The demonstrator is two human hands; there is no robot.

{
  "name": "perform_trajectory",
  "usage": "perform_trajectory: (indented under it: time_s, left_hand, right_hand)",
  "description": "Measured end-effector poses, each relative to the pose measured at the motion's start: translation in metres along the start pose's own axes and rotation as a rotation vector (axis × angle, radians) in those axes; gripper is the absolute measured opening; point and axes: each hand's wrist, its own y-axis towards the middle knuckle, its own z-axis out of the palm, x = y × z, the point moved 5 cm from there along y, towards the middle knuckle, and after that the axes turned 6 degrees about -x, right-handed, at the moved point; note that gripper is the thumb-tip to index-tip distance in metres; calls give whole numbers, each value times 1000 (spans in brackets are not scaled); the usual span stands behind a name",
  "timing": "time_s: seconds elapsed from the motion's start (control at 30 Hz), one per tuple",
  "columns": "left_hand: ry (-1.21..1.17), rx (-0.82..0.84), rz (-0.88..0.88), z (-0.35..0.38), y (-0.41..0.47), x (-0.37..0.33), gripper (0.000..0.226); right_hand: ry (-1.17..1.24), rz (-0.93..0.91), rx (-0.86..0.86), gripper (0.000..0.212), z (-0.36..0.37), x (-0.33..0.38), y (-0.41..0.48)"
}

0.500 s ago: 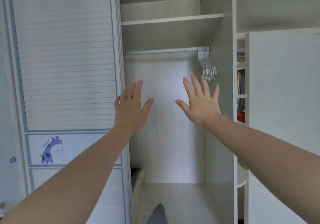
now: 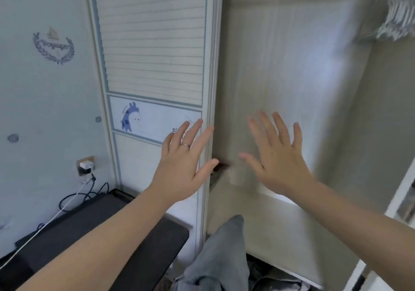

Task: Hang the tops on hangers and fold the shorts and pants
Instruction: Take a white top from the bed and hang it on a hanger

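Both my hands are raised in front of an open wardrobe (image 2: 292,77), palms away, fingers spread, holding nothing. My left hand (image 2: 182,162), with a ring, is before the wardrobe's sliding door edge. My right hand (image 2: 278,155) is before the wardrobe's pale back wall. A grey garment (image 2: 220,252) lies at the bottom centre, reaching up toward the wardrobe floor. More dark and light clothes (image 2: 276,277) lie beside it at the lower edge. A bunch of white hangers (image 2: 397,14) shows blurred at the top right.
A slatted sliding door (image 2: 152,43) with a blue giraffe picture (image 2: 130,117) stands on the left. A dark flat surface (image 2: 94,234) lies low left, with cables and a wall socket (image 2: 86,164) above it. A white door edge (image 2: 404,200) is at the right.
The view has swung down and left; the shelf and rail have left the frame. Both hands stay spread and empty, now lower against the wardrobe. More of the grey garment shows.
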Motion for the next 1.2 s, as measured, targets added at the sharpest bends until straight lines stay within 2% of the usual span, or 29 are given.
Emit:
perform_trajectory:
  time_s: [0.33,0.53,0.77,0.87,1.03,1.2]
  left_hand:
    - [389,165,-459,-25,-140,17,69]
    - [593,243,-785,-80,-251,-21,69]
    - [795,241,-1194,-138,-381,-119,70]
    - [841,182,-1372,-156,-434,-172,68]
    - [899,152,-1649,-173,-520,-263,71]
    - [931,49,-1907,-177,-604,-357,72]
  right_hand:
    - [396,-413,105,78,72,96,-21]
    - [615,-724,216,80,75,176,-81]
    - [822,-1093,256,79,39,259,-184]
    - [891,-1232,305,79,17,289,-240]
    - [913,-1504,371,79,-17,327,-346]
    - [894,-1744,382,80,-57,363,-450]
